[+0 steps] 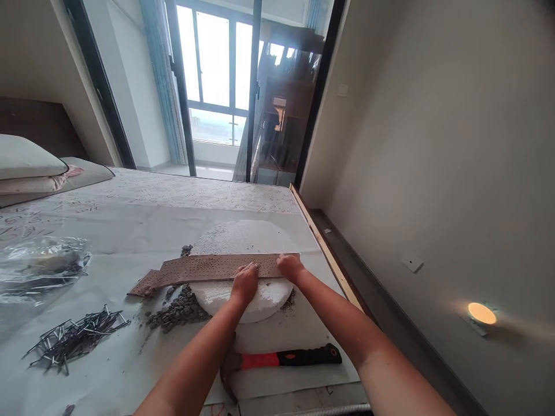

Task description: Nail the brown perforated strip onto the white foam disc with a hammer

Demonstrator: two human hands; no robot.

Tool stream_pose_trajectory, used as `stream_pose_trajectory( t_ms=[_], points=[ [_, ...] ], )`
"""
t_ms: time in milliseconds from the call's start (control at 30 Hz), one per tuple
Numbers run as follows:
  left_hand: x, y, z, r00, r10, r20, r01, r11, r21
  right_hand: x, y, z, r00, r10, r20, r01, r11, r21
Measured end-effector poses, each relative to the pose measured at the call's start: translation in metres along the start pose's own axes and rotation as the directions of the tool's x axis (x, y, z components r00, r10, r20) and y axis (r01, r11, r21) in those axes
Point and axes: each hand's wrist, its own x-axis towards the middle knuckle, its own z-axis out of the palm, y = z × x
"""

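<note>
A long brown board (208, 267) pierced with many small holes lies across a round white foam slab (245, 237). Its left end has a broken, angled piece. My left hand (245, 283) rests on the board's middle with fingers closed; a tiny thin thing shows at the fingertips, too small to name. At the board's right end, my right hand (290, 267) is closed on it. Below the slab lies a claw hammer (286, 358) with a red and black handle, its head partly behind my left forearm. Loose nails (78, 338) form a pile at left.
Grey crumbs (180, 309) are heaped against the slab's left side. A clear plastic bag (43, 268) lies at far left on the white sheet (143, 231). Pillows (30, 159) are at the back left. A wooden edge strip (325, 242) runs along the right, near the wall.
</note>
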Motion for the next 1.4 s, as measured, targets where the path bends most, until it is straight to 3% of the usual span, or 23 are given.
stream_pose_trajectory(
  t_ms=[500, 733, 900, 1067, 1400],
  points=[
    [0.000, -0.003, 0.006, 1.000, -0.003, -0.013, 0.003, 1.000, -0.019, -0.007, 0.002, -0.015, 0.995, 0.085, -0.050, -0.083, 0.995, 0.057],
    [0.001, 0.000, 0.002, 1.000, -0.031, 0.001, 0.031, 0.999, -0.022, 0.006, 0.005, -0.039, 0.992, 0.086, -0.094, -0.076, 0.992, 0.105],
    [0.000, 0.001, -0.005, 0.997, -0.077, 0.008, 0.077, 0.994, -0.073, 0.000, -0.021, -0.035, 0.996, 0.039, -0.081, -0.027, 0.989, 0.146],
    [0.001, 0.002, -0.006, 0.997, -0.072, 0.021, 0.073, 0.996, -0.055, -0.002, -0.049, -0.024, 0.993, 0.072, -0.090, -0.053, 0.980, 0.194],
    [0.001, 0.000, -0.004, 0.998, -0.044, 0.043, 0.045, 0.999, -0.021, 0.003, -0.062, -0.022, 0.970, 0.206, -0.126, -0.161, 0.940, 0.301]
  ],
)
